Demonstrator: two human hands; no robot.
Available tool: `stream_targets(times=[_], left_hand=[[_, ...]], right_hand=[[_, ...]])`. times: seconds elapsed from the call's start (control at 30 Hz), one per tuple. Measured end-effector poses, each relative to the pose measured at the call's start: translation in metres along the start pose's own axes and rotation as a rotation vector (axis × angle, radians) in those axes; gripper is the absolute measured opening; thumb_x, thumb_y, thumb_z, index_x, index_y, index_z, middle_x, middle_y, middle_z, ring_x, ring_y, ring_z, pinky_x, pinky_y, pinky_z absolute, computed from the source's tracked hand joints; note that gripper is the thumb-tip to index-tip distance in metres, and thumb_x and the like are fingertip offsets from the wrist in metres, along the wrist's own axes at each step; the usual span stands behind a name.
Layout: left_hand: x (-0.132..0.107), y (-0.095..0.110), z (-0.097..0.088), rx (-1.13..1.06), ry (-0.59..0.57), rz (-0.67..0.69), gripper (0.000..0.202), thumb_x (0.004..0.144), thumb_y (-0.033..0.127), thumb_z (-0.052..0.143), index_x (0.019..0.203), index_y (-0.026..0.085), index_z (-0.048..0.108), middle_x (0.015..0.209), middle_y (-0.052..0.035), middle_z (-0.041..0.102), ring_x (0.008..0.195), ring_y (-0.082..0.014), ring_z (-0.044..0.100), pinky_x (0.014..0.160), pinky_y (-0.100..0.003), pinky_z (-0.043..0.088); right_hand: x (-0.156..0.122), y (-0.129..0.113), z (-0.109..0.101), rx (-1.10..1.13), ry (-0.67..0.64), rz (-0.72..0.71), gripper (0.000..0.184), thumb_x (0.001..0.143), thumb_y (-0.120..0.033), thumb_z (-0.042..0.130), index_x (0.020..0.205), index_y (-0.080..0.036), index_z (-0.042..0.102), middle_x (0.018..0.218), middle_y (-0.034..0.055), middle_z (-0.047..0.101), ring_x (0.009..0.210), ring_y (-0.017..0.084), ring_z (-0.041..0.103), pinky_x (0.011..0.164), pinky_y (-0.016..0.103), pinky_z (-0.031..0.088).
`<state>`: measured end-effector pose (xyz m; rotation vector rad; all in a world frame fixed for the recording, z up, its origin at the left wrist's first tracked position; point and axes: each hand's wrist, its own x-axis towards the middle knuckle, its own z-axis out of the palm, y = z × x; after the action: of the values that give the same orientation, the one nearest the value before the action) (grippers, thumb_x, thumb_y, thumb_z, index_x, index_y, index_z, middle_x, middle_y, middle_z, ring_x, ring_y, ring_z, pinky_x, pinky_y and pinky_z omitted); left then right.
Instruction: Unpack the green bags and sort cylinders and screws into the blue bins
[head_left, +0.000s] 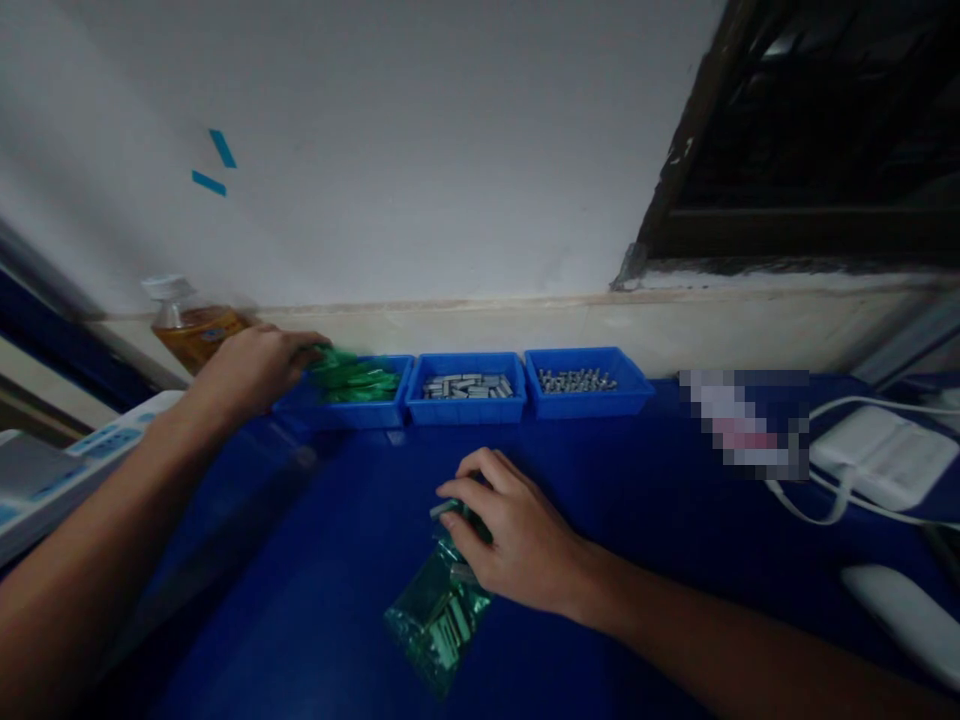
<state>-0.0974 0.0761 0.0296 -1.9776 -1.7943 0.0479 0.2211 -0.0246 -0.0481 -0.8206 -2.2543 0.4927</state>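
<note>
My left hand [259, 358] reaches over the left blue bin [345, 412]. Its fingers are closed at the edge of the glossy green plastic pieces [356, 382] heaped inside, which are blurred there. Lower, at the middle of the table, my right hand [517, 535] pinches a small grey metal piece [442, 509] between thumb and fingers. Under and beside that hand lies a see-through green plastic bag [424, 600] with several metal pieces [452, 628] in it. Another grey piece [463, 573] shows by the bag's upper end, partly behind the hand.
A middle blue bin [466, 411] contains grey metal pieces; a right blue bin [592, 404] contains small screw-like parts. An amber-filled bottle [196, 325] stands behind my left hand. At right are a white adapter [885, 455] with cables and a white object [907, 615]. A wall [450, 170] rises behind.
</note>
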Motion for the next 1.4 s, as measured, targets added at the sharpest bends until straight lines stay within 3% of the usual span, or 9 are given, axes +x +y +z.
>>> stream_targets(times=[0.13,0.37,0.47,0.6,0.87,1.07,1.2,1.4], left_hand=[[-0.002,0.003,0.005,0.039,-0.083,0.010,0.038,0.088,0.027,0.041,0.120,0.019,0.060,0.095,-0.0111,0.066,0.087,-0.0246,0.063,0.078,-0.033,0.048],[-0.001,0.007,0.015,-0.080,-0.083,-0.005,0.038,0.090,0.032,0.040,0.119,0.015,0.056,0.099,-0.0109,0.067,0.094,-0.0244,0.061,0.084,-0.033,0.045],[0.000,0.007,0.017,-0.109,-0.105,-0.022,0.039,0.089,0.035,0.041,0.119,0.015,0.056,0.096,-0.0104,0.068,0.088,-0.0254,0.064,0.078,-0.032,0.046],[0.001,0.002,0.018,-0.104,-0.141,-0.044,0.041,0.089,0.042,0.041,0.120,0.019,0.056,0.085,-0.0073,0.069,0.081,-0.0254,0.065,0.074,-0.031,0.046],[0.003,0.000,0.019,-0.102,-0.167,0.017,0.042,0.090,0.040,0.036,0.118,0.019,0.059,0.096,-0.0091,0.069,0.085,-0.0260,0.065,0.077,-0.032,0.046],[0.001,0.001,0.015,-0.087,-0.212,0.036,0.045,0.089,0.040,0.033,0.119,0.018,0.058,0.093,-0.0106,0.070,0.085,-0.0272,0.066,0.077,-0.033,0.046],[-0.002,-0.006,0.002,-0.068,-0.167,-0.043,0.047,0.088,0.047,0.034,0.120,0.022,0.057,0.091,-0.0085,0.070,0.083,-0.0276,0.065,0.072,-0.033,0.048],[-0.003,-0.009,-0.017,-0.131,0.154,-0.057,0.043,0.089,0.044,0.034,0.110,0.021,0.062,0.101,-0.0065,0.068,0.087,-0.0242,0.064,0.077,-0.031,0.046]], right_hand=[[0.000,-0.001,-0.001,-0.011,-0.018,-0.010,0.020,0.087,-0.022,0.052,0.101,-0.016,0.065,0.098,0.0069,0.056,0.092,0.017,0.052,0.085,0.032,0.045],[-0.001,-0.004,-0.003,-0.020,-0.067,0.004,0.018,0.087,-0.023,0.052,0.097,-0.017,0.066,0.096,0.0057,0.057,0.092,0.017,0.051,0.086,0.033,0.043],[0.000,-0.004,-0.004,-0.021,-0.083,0.011,0.019,0.088,-0.024,0.051,0.097,-0.018,0.066,0.095,0.0050,0.058,0.091,0.016,0.051,0.086,0.033,0.042],[0.000,-0.005,-0.005,-0.023,-0.097,0.014,0.019,0.089,-0.024,0.050,0.097,-0.018,0.066,0.093,0.0043,0.058,0.091,0.016,0.051,0.085,0.032,0.041],[0.001,-0.004,-0.006,-0.030,-0.107,0.005,0.019,0.089,-0.024,0.050,0.096,-0.018,0.066,0.093,0.0045,0.058,0.091,0.016,0.051,0.085,0.032,0.040],[0.000,-0.004,-0.005,-0.029,-0.105,0.002,0.019,0.089,-0.024,0.050,0.097,-0.019,0.066,0.093,0.0045,0.058,0.091,0.016,0.051,0.085,0.032,0.040],[0.000,-0.004,-0.005,-0.030,-0.107,0.011,0.019,0.089,-0.024,0.050,0.097,-0.019,0.067,0.093,0.0045,0.058,0.090,0.016,0.051,0.085,0.032,0.040],[0.000,-0.005,-0.006,-0.032,-0.117,0.006,0.020,0.089,-0.024,0.049,0.098,-0.018,0.066,0.093,0.0042,0.059,0.091,0.016,0.051,0.085,0.032,0.040]])
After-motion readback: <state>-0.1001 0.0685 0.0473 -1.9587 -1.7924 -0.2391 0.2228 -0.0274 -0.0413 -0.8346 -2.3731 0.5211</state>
